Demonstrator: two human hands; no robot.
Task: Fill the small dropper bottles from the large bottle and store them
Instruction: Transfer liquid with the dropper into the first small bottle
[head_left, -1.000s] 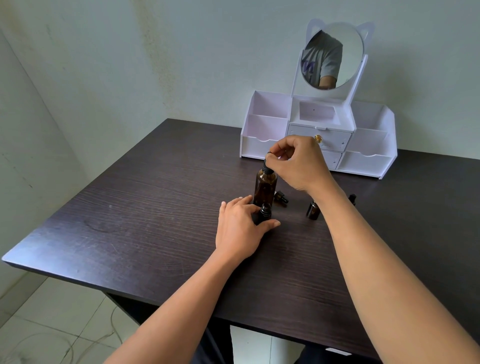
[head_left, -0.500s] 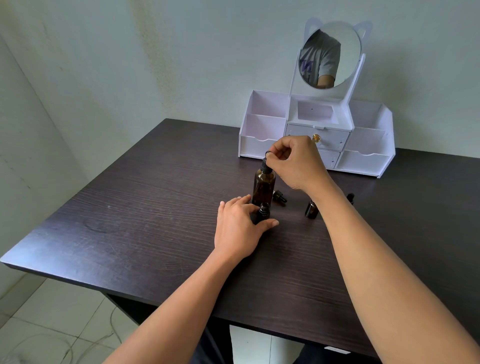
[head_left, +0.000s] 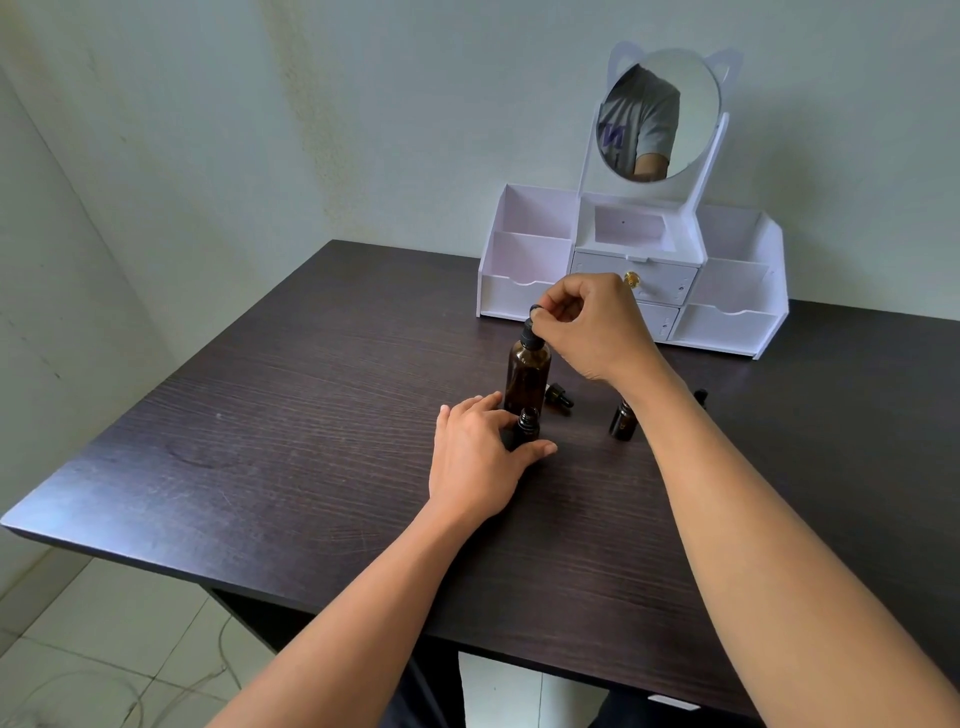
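A large amber bottle (head_left: 527, 379) stands upright mid-table. My right hand (head_left: 592, 327) pinches the black dropper cap (head_left: 534, 332) on its neck. In front of it my left hand (head_left: 480, 462) holds a small open amber dropper bottle (head_left: 525, 428) upright on the table, thumb and fingers around its base. A loose small dropper cap (head_left: 560, 397) lies behind, to the right of the large bottle. Another small amber bottle (head_left: 622, 423) stands further right, partly behind my right forearm. A small black piece (head_left: 701, 396) shows beyond that arm.
A white organiser (head_left: 524, 260) with open compartments, two small drawers and a round cat-ear mirror (head_left: 660, 111) stands at the back of the dark wooden table (head_left: 291, 431). The table's left and near edges drop to a tiled floor.
My right hand stays pinched on the large bottle's dropper cap with only slight finger movement. My left hand and the small bottle have not moved.
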